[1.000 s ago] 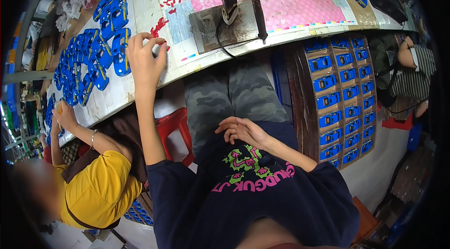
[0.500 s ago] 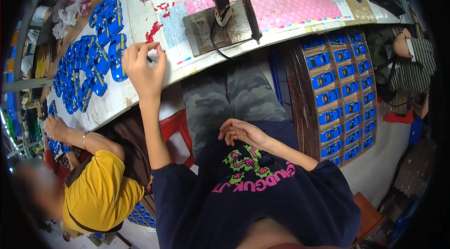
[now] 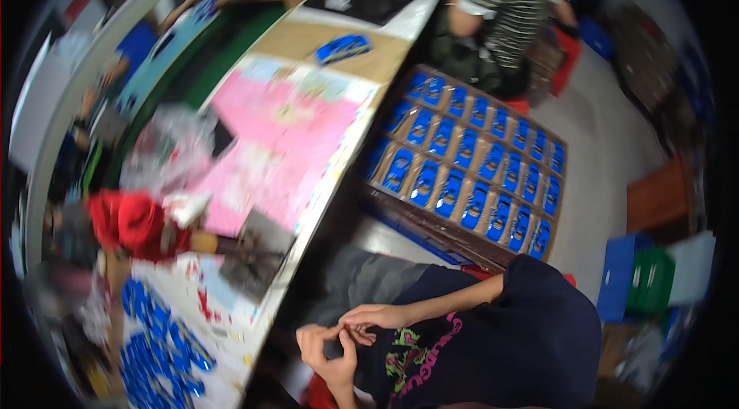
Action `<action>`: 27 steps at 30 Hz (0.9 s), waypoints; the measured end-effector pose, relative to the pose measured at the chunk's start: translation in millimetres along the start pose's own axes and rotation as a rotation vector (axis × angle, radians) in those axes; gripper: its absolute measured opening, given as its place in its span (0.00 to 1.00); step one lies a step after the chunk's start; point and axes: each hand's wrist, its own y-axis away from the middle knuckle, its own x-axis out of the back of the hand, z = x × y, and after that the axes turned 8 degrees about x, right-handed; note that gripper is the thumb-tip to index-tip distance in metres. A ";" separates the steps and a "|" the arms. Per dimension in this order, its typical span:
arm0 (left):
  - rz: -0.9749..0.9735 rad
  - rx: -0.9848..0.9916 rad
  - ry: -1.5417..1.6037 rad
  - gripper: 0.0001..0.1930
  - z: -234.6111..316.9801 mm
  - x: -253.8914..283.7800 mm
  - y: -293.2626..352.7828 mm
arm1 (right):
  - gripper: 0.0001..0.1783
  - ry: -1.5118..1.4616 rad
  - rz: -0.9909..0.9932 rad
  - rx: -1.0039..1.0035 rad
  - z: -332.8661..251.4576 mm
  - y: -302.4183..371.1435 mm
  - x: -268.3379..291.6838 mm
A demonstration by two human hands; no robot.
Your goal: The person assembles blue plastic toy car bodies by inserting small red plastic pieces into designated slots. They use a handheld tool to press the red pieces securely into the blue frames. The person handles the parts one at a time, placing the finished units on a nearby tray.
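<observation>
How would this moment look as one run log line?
left hand, right hand: close together before navy shirt; held: too blurred to tell; table: blue toy cars, red pieces; partitioned box: more cars

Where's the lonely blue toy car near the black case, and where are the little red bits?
Blue toy car (image 3: 342, 48): head view, middle of its body.
Red bits (image 3: 204, 306): head view, on their biggest cluster.
</observation>
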 end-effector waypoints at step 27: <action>-0.011 0.427 0.430 0.08 -165.4 -186.0 13.0 | 0.14 0.852 1.023 0.357 89.6 -31.7 133.8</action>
